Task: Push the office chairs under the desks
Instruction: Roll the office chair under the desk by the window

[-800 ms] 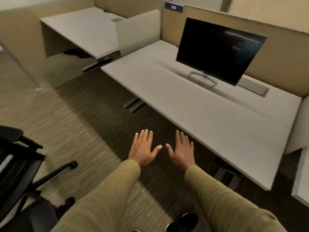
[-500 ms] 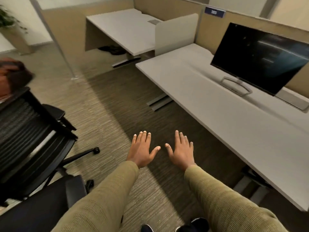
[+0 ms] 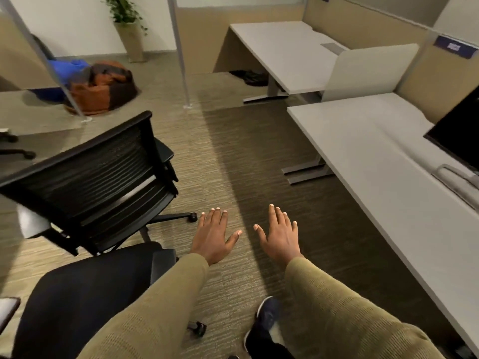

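Note:
A black office chair [image 3: 90, 182] with a mesh back stands on the carpet at the left, its seat [image 3: 85, 288] near my left sleeve. It is out in the open, well away from the white desk [image 3: 383, 182] on the right. A second white desk [image 3: 282, 50] stands further back. My left hand [image 3: 215, 234] and my right hand [image 3: 281, 235] hover palm-down over the carpet between chair and desk, fingers spread, touching nothing.
A black monitor [image 3: 458, 136] sits on the near desk's right side. A white divider panel [image 3: 368, 71] separates the two desks. Orange and blue beanbags [image 3: 101, 86] lie at the back left beside a potted plant [image 3: 129, 29]. A metal post [image 3: 180, 53] rises mid-floor.
The view has swung left: the desks and monitor slid to the right and the black chair came fully into sight. My hands keep the same spread pose.

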